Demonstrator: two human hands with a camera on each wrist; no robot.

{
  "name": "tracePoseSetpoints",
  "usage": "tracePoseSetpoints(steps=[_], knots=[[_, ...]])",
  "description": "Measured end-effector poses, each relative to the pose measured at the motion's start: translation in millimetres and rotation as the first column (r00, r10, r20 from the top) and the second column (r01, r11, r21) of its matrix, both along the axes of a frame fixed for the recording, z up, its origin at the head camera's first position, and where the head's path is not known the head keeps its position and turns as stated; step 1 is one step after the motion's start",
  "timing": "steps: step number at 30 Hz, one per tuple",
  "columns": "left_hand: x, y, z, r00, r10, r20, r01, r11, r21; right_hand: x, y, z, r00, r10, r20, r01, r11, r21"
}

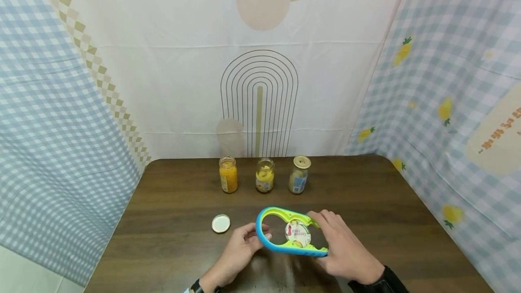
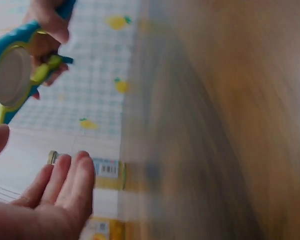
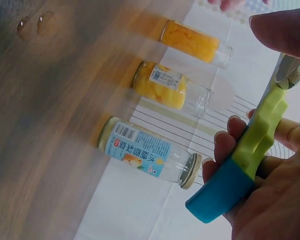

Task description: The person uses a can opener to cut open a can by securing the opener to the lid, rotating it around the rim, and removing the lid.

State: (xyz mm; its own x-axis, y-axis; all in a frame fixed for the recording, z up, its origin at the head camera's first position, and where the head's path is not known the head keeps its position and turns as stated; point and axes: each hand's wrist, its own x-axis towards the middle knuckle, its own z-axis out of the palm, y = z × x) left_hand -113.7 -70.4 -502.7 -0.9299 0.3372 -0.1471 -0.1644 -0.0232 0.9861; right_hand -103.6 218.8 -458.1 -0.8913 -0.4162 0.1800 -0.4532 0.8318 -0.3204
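My right hand (image 1: pixel 346 252) grips the handle end of a blue and lime-green jar opener (image 1: pixel 293 251), held above the table. Within the opener's green inner edges sits a round printed lid (image 1: pixel 298 234), whose pale underside faces the left wrist view. Near the opener's rounded end is my left hand (image 1: pixel 240 252), its fingertips showing through the loop in the head view. The left wrist view shows those fingers extended, with the thumb apart and nothing between them. In the right wrist view, fingers wrap the opener's handle (image 3: pixel 222 192).
At the table's back stand a lidless jar of orange fruit (image 1: pixel 229 179), a lidless jar of yellow fruit (image 1: pixel 264 182) and a jar with a gold lid (image 1: pixel 299 180). A loose white lid (image 1: pixel 221 224) lies left of centre on the wooden table (image 1: pixel 171 220). Patterned cloths hang around it.
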Motion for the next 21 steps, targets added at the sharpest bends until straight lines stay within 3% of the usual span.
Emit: tracePoseSetpoints(steps=[3, 5, 7, 11, 13, 15, 18, 21], knots=[[-1.2, 7.3, 2.2, 0.989, -0.092, 0.118, 0.069, 0.979, 0.19, -0.5, -0.9, -1.1, 1.0, 0.014, -0.003, -0.014, 1.0, -0.002], [-1.7, 12.2, 3.2, 0.968, -0.181, 0.177, 0.116, 0.939, 0.325, -0.4, -1.6, -2.2, 1.0, 0.022, -0.007, -0.022, 1.0, -0.009], [-1.7, 16.5, 3.2, 0.936, -0.287, 0.203, 0.17, 0.875, 0.453, -0.1, -2.7, -3.4, 0.999, 0.03, -0.018, -0.03, 0.999, -0.014], [-0.9, 23.8, 2.5, 0.855, -0.479, 0.198, 0.248, 0.713, 0.656, 0.4, -6.5, -5.5, 0.998, 0.053, -0.03, -0.054, 0.998, -0.027], [-0.8, 27.4, 2.9, 0.82, -0.538, 0.193, 0.249, 0.639, 0.728, 0.2, -8.5, -5.8, 0.998, 0.059, -0.035, -0.06, 0.998, -0.029], [-1.2, 32.0, 3.7, 0.797, -0.576, 0.182, 0.246, 0.585, 0.773, -0.1, -9.9, -5.7, 0.998, 0.058, -0.034, -0.059, 0.998, -0.035], [-1.4, 38.7, 4.9, 0.779, -0.609, 0.149, 0.256, 0.526, 0.811, -0.9, -10.8, -4.9, 0.998, 0.049, -0.026, -0.05, 0.997, -0.051], [-1.0, 43.4, 5.5, 0.782, -0.613, 0.111, 0.277, 0.501, 0.82, -1.3, -11.0, -3.4, 0.999, 0.046, -0.003, -0.046, 0.997, -0.07]])
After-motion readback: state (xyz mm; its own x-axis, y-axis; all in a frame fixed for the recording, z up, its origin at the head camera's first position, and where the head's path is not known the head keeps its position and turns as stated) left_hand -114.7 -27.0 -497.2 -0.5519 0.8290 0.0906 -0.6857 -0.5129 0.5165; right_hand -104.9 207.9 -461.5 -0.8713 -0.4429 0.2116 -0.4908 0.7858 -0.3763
